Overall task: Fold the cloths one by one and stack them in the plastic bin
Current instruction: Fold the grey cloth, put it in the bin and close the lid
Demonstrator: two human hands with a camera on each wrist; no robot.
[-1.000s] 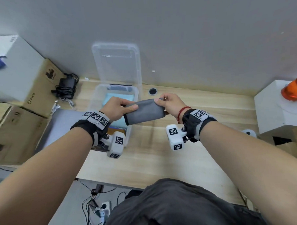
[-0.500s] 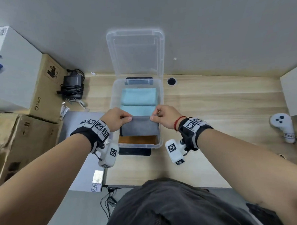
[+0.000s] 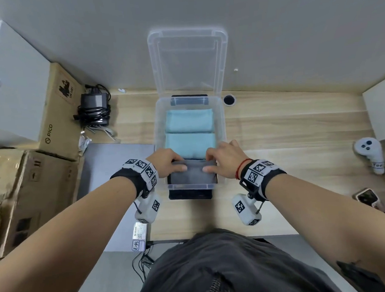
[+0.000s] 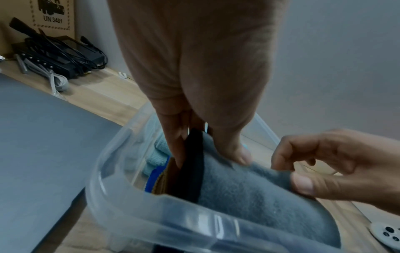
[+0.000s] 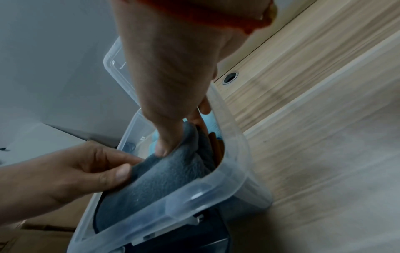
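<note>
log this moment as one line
step: stacking | left hand + right hand: pinching grey cloth | place: bin, near end | teal cloths behind

Both forearms stretched forward and converging, bare, with marker-printed bands (image 3: 144,170) strapped at the wrists and a white camera block hanging under each. Left hand (image 3: 165,161) knuckles up, fingers curled downward, thumb (image 4: 236,150) pressed flat on top of the grey cloth (image 3: 191,174), fingers tucked under its edge. Right hand (image 3: 224,154) mirrored just beside it, thumb on the cloth, fingers bent beneath the fold. A red string (image 3: 241,168) round the right wrist. Hands near each other, not touching.
</note>
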